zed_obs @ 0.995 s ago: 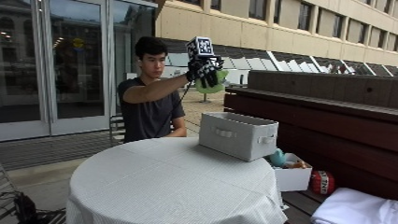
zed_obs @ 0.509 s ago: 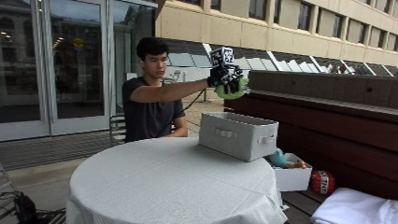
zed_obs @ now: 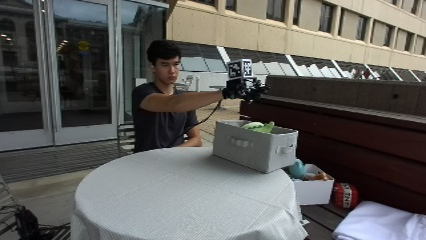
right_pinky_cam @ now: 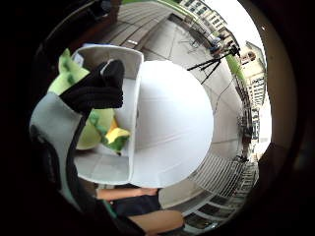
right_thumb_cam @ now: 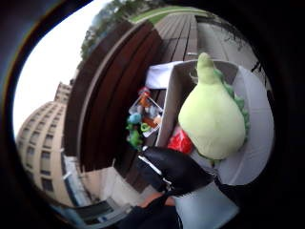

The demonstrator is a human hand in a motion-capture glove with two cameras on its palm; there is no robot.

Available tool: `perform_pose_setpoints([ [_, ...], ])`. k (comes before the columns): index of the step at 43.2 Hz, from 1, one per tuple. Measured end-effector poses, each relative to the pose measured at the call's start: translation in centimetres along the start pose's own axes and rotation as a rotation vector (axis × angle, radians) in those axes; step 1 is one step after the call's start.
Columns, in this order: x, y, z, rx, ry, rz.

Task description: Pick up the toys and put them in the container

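- Round counter (zed_obs: 180, 200) under a white cloth; the grey container (zed_obs: 255, 145) stands at its far edge
- Green plush toy (zed_obs: 261, 127) lies inside the container, top showing above the rim
- Gloved right hand (zed_obs: 241, 90) hangs above the container; fingers spread, released, holding nothing
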State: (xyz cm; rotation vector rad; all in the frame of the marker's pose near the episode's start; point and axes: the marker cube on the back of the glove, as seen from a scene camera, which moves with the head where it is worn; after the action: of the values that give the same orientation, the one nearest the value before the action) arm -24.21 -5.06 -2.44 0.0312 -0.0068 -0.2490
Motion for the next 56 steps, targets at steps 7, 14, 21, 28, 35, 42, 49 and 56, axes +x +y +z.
perform_pose_setpoints([
  [7, 2.7, -0.3, -0.8, -0.006, -0.102, -0.252],
  [14, 2.7, 4.5, -2.6, -0.012, -0.103, -0.222],
  [21, 7.2, 6.3, -2.7, 0.083, 0.044, -0.058],
  [28, 13.7, 6.8, -2.0, 0.091, 0.063, 0.021],
  [35, 19.9, 9.2, -1.4, 0.086, 0.105, 0.1],
  [42, 25.5, 11.0, 0.0, 0.111, 0.144, 0.149],
  [49, 29.7, 14.5, 0.9, -0.031, 0.097, 0.329],
  [56, 33.8, 15.9, 1.9, 0.077, 0.151, 0.211],
])
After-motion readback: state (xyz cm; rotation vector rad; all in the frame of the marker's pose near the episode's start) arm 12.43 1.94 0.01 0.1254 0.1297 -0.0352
